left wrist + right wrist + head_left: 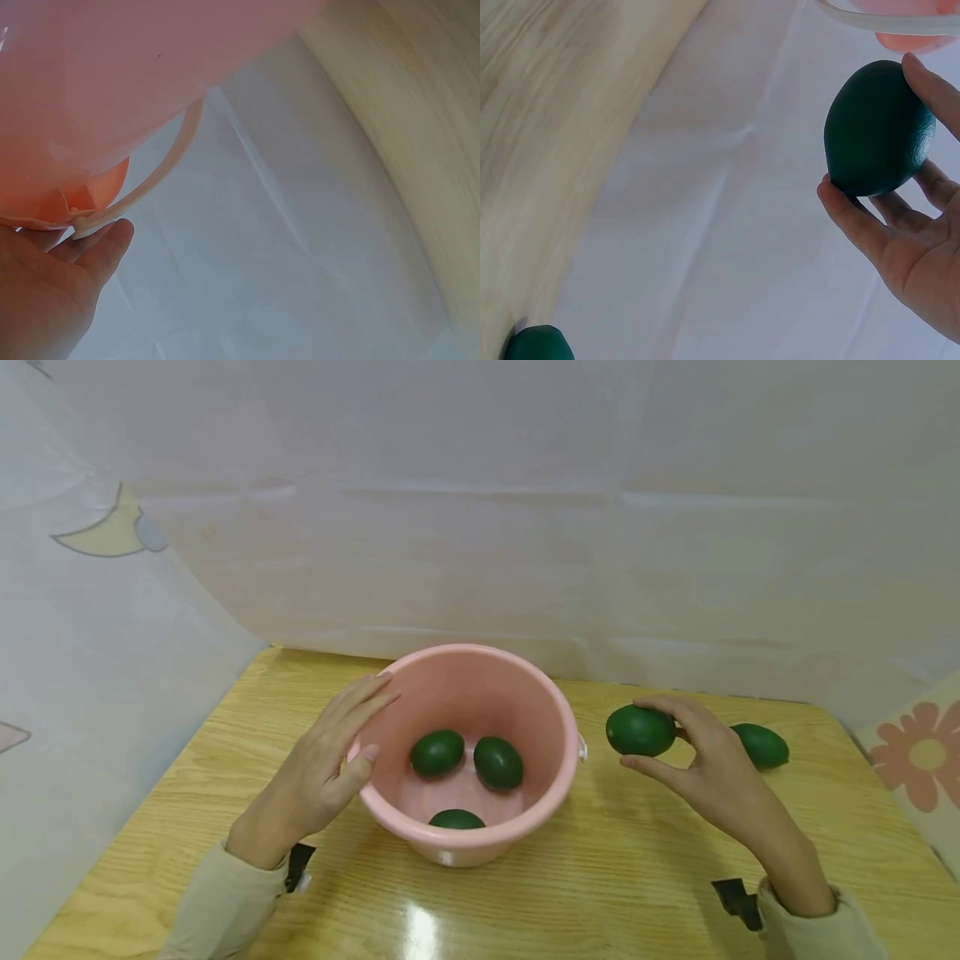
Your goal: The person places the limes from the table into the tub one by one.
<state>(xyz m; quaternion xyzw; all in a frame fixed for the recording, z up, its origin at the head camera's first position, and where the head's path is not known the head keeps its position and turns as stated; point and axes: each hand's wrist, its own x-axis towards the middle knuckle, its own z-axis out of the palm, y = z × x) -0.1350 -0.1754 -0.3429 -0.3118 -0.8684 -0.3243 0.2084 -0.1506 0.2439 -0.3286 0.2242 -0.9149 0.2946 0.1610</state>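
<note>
A pink bucket (551, 777) stands on the wooden table, with several dark green avocados inside, such as this avocado (437, 753). At its left rim is my left hand (315, 764), fingers fairly straight and thumb spread, resting there. In the left wrist view, the fingers (107, 251) lie beside the bucket's white handle (161, 169). To the right of the bucket, my right hand (712, 764) holds another avocado (640, 731) between thumb and fingers, raised above the table. The right wrist view shows this avocado (877, 131) pinched at its ends.
One more avocado (763, 746) lies on the table (615, 877) behind my right hand, partly hidden by it. Pale sheeting (480, 527) hangs along the table's back edge and both sides. A handle joint (582, 748) sticks out from the bucket's right side.
</note>
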